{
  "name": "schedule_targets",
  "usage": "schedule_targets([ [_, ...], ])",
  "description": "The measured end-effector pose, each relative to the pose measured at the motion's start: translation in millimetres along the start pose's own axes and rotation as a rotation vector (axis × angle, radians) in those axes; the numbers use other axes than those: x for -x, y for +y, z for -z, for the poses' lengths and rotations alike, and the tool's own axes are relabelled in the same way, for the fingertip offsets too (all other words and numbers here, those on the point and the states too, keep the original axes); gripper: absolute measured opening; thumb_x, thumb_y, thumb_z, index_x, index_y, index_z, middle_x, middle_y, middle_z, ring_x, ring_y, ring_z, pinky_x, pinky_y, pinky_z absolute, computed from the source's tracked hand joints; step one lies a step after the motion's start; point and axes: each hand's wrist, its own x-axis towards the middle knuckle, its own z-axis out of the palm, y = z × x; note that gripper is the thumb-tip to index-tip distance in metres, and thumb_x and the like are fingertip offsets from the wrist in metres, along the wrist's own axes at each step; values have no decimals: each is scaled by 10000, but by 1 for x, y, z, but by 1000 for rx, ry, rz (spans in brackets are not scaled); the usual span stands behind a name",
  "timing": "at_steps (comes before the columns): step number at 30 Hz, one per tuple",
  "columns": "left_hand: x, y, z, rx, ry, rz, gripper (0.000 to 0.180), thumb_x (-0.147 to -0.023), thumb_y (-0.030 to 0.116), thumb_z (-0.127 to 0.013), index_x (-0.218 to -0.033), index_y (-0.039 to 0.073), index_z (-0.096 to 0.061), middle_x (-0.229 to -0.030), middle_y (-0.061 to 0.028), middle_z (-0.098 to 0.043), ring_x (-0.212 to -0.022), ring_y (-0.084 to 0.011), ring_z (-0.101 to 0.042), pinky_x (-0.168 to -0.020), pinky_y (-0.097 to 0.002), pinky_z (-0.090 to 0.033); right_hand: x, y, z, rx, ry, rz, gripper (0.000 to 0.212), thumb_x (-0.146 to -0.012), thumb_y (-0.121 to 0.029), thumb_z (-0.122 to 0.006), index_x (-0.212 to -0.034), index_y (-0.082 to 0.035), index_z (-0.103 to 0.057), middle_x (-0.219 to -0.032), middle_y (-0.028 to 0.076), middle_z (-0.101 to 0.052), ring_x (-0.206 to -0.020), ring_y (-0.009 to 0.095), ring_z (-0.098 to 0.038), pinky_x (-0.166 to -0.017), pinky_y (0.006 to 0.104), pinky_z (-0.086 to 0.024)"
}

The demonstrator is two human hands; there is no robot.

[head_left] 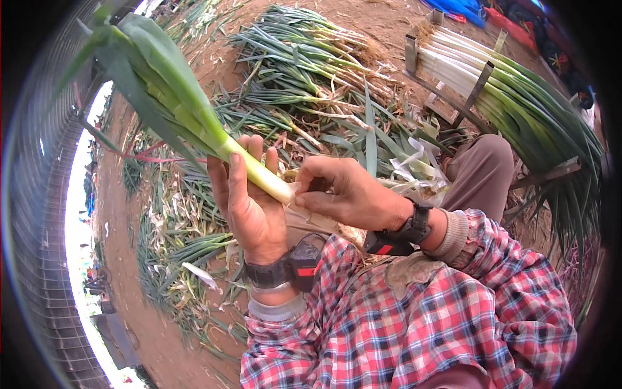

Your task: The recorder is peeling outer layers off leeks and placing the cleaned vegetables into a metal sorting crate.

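Observation:
A long green onion (259, 174) slants across in front of me, its broad green leaves toward the upper left and its pale stem toward my lap. My left hand (249, 217) holds the stem between thumb and fingers, palm turned up. At the stem's lower end, my right hand (353, 194) pinches a thin, pale strip of outer skin with thumb and forefinger. The root end is partly hidden behind the right hand. Dark straps with small boxes sit on both wrists.
A heap of untrimmed green onions (304, 61) lies on the soil ahead. At the right, a metal rack (476, 94) holds cleaned onions (518, 87) laid side by side. Peeled leaves and skins (175, 259) litter the ground at left. A dark mesh wall (45, 214) curves along the left edge.

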Motion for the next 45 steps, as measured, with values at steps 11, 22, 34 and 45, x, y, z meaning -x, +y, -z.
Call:
schedule_targets([
  [11,1,3,5,-73,1,30,274,-956,116,-582,-1220,129,-510,-1103,-62,-629,-1048,-194,-630,-928,-397,-534,29,4,43,-80,-313,67,111,-882,-99,-672,-910,-23,-596,-791,34,-570,-761,114,-543,-673,303,-447],
  [22,-1,-2,11,63,-32,45,161,-971,138,-558,-1129,109,-564,-1032,-76,-621,-934,-179,-630,-854,-375,-570,28,18,14,-38,-139,-30,237,-840,-112,-707,-1018,-9,-589,-961,101,-619,-888,193,-614,-753,333,-515],
  [34,7,-7,0,-147,73,-42,341,-952,207,-609,-1255,138,-468,-1015,-35,-577,-871,-141,-591,-740,-344,-544,47,16,9,146,-126,143,154,-815,-64,-678,-891,-47,-545,-865,99,-558,-828,264,-567,-702,368,-449],
  [45,-71,27,51,95,-97,-55,439,-974,419,-535,-1179,32,-505,-758,21,-439,-564,-59,-379,-484,-211,-351,93,23,55,118,-269,-213,149,-902,-123,-587,-946,-13,-496,-701,133,-560,-633,329,-550,-618,436,-428],
])
